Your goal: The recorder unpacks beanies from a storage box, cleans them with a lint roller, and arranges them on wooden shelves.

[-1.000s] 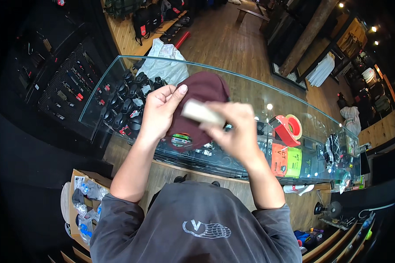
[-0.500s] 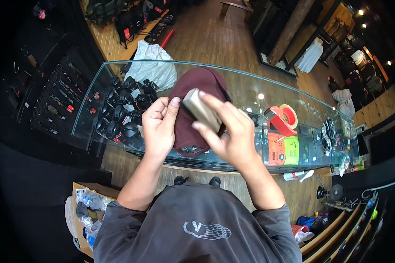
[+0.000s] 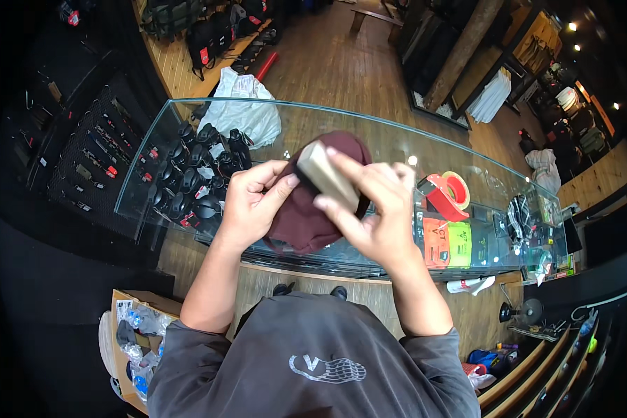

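A maroon cap (image 3: 305,224) is held up over the glass display counter (image 3: 390,125). My left hand (image 3: 253,207) is closed on the cap's left side, with thumb and fingers pinching the fabric. In my right hand (image 3: 382,212) is a tan block-shaped brush (image 3: 325,175) with a dark underside, lying against the cap's surface. My right fingers and thumb grip its right side, and they are slightly blurred by motion. Part of the cap is hidden behind the brush and my right hand.
Several black cylindrical items (image 3: 195,177) fill the counter's left end, near a white bag (image 3: 244,115). To the right are a red tape dispenser (image 3: 444,198) and orange and green packets (image 3: 447,244). An open cardboard box (image 3: 122,348) stands low on the left.
The cap has turned, its far end shifting right and nearer to me. My left hand has moved slightly nearer, while the brush and my right hand have shifted a little to the right.
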The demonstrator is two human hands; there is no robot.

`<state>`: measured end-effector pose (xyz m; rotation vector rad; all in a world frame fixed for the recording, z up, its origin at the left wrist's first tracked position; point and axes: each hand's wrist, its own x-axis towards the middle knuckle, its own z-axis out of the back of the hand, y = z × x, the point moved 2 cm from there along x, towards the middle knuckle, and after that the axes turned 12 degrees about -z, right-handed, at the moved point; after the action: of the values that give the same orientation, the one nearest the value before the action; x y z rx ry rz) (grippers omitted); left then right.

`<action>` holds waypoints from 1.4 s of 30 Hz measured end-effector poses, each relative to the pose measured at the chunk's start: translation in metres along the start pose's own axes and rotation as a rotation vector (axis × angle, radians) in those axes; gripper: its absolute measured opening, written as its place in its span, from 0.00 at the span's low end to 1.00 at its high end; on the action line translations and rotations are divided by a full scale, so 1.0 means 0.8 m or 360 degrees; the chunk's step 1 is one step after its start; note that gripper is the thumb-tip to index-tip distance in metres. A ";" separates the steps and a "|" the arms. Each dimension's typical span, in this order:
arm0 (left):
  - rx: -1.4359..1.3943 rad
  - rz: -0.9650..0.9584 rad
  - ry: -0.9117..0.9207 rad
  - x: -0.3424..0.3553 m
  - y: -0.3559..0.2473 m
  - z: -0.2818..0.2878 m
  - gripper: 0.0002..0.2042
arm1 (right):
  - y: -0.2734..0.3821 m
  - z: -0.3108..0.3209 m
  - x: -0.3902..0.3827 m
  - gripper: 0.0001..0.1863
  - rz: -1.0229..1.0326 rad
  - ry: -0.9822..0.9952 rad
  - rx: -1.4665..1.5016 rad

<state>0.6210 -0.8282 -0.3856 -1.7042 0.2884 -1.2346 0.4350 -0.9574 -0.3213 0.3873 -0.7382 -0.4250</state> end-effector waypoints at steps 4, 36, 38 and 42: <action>0.0217 -0.0011 0.0030 0.002 -0.007 0.007 0.10 | -0.047 0.002 0.011 0.29 -0.0200 -0.0549 -0.0255; 0.1249 -0.0083 0.0186 -0.079 0.037 -0.004 0.09 | -0.083 -0.051 -0.053 0.24 -0.0399 0.0491 0.0419; 0.1214 -0.0070 0.0197 -0.080 0.035 -0.001 0.08 | -0.076 -0.046 -0.049 0.25 -0.0155 0.0553 0.0129; 0.1030 -0.0031 0.0263 -0.074 0.027 0.006 0.07 | -0.148 -0.036 -0.032 0.24 -0.0788 -0.0150 -0.0258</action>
<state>0.6049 -0.7968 -0.4382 -1.0539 -0.0373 -1.3050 0.4111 -1.0396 -0.4119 0.3981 -0.6904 -0.9690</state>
